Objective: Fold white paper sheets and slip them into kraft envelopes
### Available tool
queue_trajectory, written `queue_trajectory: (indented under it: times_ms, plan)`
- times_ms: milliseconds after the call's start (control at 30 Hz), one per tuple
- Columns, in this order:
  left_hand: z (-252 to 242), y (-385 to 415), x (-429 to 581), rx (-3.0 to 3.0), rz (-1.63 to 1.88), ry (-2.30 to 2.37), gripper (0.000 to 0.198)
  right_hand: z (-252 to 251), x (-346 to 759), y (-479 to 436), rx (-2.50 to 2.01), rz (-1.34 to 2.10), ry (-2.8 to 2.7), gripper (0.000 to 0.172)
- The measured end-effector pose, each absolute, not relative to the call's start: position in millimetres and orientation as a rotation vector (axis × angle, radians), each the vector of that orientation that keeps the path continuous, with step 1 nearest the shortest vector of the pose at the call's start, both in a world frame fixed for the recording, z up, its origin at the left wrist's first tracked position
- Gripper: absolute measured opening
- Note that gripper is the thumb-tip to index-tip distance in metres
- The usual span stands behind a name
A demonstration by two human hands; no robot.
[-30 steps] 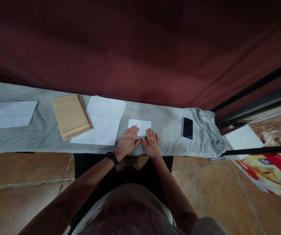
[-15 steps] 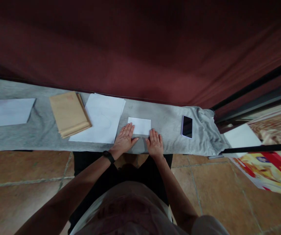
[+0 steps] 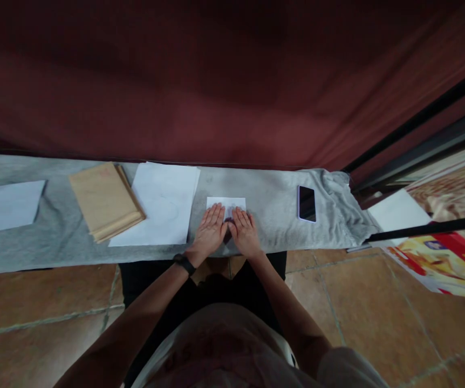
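Observation:
A small white folded piece of paper (image 3: 226, 201) lies flat on the grey cloth in front of me. My left hand (image 3: 210, 230) rests on its left part, palm down with the fingers stretched out. My right hand (image 3: 244, 233) lies flat on its right part, fingers also extended. Both thumbs nearly meet over the near edge. The hands cover most of the near half of the paper, so only its far strip shows. A dark band sits on my left wrist.
To the left are larger white sheets (image 3: 163, 202), a stack of brown envelopes (image 3: 105, 199) overlapping them, and another white sheet (image 3: 6, 207). A phone (image 3: 307, 203) lies to the right on the grey cloth (image 3: 268, 205). A dark red curtain (image 3: 232, 108) hangs behind.
My hands have moved closer together and further onto the small paper, from its sides to over its near half. The view has shifted and tilted slightly.

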State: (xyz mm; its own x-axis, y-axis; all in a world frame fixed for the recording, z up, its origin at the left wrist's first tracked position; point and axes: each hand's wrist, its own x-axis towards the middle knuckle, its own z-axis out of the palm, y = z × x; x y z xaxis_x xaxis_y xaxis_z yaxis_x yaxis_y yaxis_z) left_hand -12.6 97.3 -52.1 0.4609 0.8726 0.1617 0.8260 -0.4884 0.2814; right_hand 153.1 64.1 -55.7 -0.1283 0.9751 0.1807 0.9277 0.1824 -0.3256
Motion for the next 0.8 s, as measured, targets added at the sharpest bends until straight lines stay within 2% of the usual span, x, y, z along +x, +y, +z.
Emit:
queue_trajectory:
  times_ms: [167, 400, 800]
  plan:
    - [-54.6, 111.5, -1.7, 2.543, 0.371, 1.474, 0.061, -56.6, 150.6, 75.6, -1.850, 0.205, -2.116, 0.051]
    - [-67.3, 129.9, -13.3, 2.430, 0.450, 1.667, 0.066, -66.5, 161.2, 77.1, -1.937, 0.123, -2.043, 0.058]
    - [-73.3, 134.4, -29.9, 2.291, 0.522, 1.792, 0.064, -70.1, 166.8, 75.9, -1.954, 0.033, -1.969, 0.059]
